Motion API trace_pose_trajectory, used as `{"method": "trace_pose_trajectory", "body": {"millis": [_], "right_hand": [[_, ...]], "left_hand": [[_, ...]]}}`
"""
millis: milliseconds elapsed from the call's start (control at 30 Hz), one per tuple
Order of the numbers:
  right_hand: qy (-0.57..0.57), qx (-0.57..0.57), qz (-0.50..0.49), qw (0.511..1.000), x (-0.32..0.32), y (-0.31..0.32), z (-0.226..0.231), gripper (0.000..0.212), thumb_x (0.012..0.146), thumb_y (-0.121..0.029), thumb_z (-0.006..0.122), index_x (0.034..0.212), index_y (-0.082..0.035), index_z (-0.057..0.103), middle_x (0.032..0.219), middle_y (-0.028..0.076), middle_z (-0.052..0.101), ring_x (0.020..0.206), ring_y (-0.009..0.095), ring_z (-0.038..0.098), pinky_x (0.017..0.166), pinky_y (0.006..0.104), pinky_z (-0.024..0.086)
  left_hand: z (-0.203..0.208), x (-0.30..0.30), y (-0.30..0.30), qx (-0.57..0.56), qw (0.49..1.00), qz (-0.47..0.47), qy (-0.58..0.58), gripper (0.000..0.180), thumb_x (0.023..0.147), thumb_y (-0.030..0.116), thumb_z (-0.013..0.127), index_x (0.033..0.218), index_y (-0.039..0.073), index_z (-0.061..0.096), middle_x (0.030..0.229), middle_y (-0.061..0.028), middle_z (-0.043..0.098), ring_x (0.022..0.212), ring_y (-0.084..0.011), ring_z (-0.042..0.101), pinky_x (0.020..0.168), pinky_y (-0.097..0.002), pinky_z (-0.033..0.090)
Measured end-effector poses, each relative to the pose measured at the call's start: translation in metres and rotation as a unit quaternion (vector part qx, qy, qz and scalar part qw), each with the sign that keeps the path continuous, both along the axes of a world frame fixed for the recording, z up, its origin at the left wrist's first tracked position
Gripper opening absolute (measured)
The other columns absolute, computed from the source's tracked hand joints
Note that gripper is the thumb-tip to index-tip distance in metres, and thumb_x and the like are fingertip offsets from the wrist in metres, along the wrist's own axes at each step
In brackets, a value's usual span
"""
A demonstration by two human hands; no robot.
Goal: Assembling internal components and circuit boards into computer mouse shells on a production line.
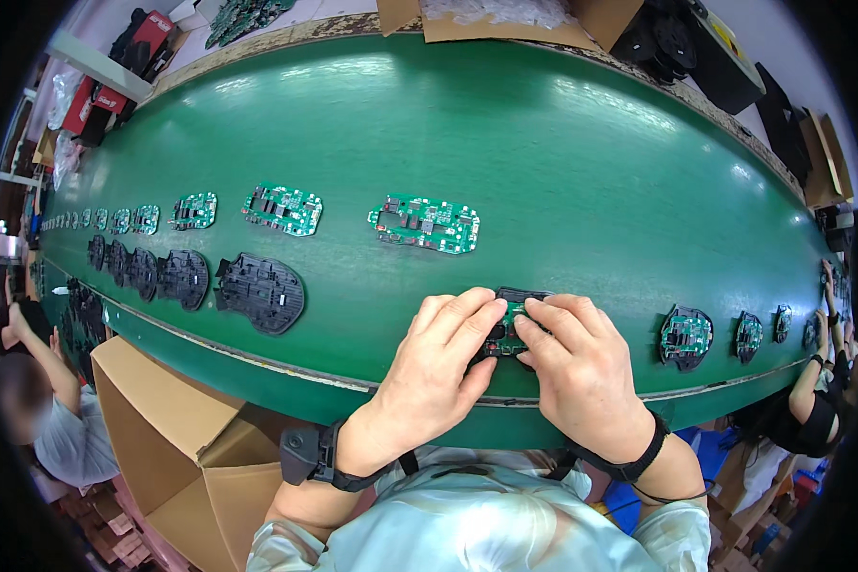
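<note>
Pale shirt (486,524), then circuit board (507,336) between left grip (434,357) and right grip (583,367), both part-closed on it.

From left to middle on the long green counter (562,143), a row of flat oblong green circuit boards (424,225); before it, rounded black plastic shells (261,293). Near the front edge, between both hands (586,367), one board (514,313) over one shell (522,293); farther right, shells with boards (686,336). Before the counter, leftward, an open brown cardboard box (162,410).

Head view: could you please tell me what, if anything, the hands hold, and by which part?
A green circuit board with a black shell: left hand at its left side, right hand at its right.
</note>
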State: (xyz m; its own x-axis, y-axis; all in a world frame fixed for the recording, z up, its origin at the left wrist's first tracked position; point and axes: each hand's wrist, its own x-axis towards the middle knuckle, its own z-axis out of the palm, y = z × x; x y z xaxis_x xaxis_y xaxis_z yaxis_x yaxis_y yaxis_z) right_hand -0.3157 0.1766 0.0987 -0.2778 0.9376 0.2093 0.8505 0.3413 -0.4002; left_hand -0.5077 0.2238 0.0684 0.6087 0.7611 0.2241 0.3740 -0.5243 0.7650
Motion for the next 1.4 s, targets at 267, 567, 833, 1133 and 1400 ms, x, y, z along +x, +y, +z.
{"method": "trace_pose_trajectory", "body": {"millis": [267,567,833,1133,1400], "right_hand": [[0.022,-0.010,-0.013,1.000,0.002,0.004,-0.002,0.036,0.069,-0.003,0.075,0.104,0.003,0.072,0.111,0.013,0.069,0.105,0.029,0.063,0.084,0.0410,0.052],[0.021,-0.041,-0.003,0.999,0.006,0.010,0.002,0.032,0.070,-0.005,0.076,0.101,0.002,0.073,0.107,0.009,0.070,0.100,0.024,0.063,0.080,0.0369,0.051],[0.045,0.013,-0.033,0.998,0.006,0.004,-0.008,0.034,0.068,-0.006,0.077,0.102,0.000,0.074,0.107,0.009,0.071,0.094,0.024,0.065,0.079,0.0366,0.053],[0.048,-0.023,-0.026,0.998,0.007,0.006,-0.001,0.038,0.065,-0.006,0.081,0.103,-0.003,0.075,0.108,0.007,0.072,0.095,0.024,0.065,0.078,0.0369,0.053],[0.109,-0.028,0.019,0.993,0.029,0.030,0.040,0.032,0.070,-0.003,0.081,0.100,-0.001,0.072,0.109,0.013,0.071,0.100,0.033,0.064,0.083,0.0398,0.053]], "left_hand": [[0.002,0.003,0.001,0.002,1.000,-0.011,0.021,0.060,0.073,-0.004,0.075,0.131,-0.001,0.058,0.132,-0.0184,0.056,0.112,-0.0370,0.055,0.094,-0.0442,0.049],[0.018,0.006,0.015,-0.055,0.998,0.014,0.024,0.038,0.078,0.003,0.080,0.114,0.000,0.069,0.118,-0.0147,0.065,0.104,-0.0339,0.062,0.087,-0.0408,0.053],[0.029,0.014,0.020,-0.025,0.994,0.010,0.110,0.036,0.075,0.003,0.082,0.109,0.002,0.070,0.119,-0.0132,0.060,0.106,-0.0324,0.055,0.091,-0.0417,0.047],[0.029,0.008,0.028,-0.020,0.990,-0.025,0.139,0.033,0.076,0.009,0.084,0.105,0.006,0.069,0.125,-0.0120,0.056,0.112,-0.0330,0.051,0.095,-0.0437,0.041],[0.036,0.002,0.025,-0.001,0.988,-0.038,0.150,0.038,0.079,0.012,0.081,0.114,0.006,0.066,0.126,-0.0133,0.055,0.113,-0.0338,0.051,0.095,-0.0444,0.040]]}}
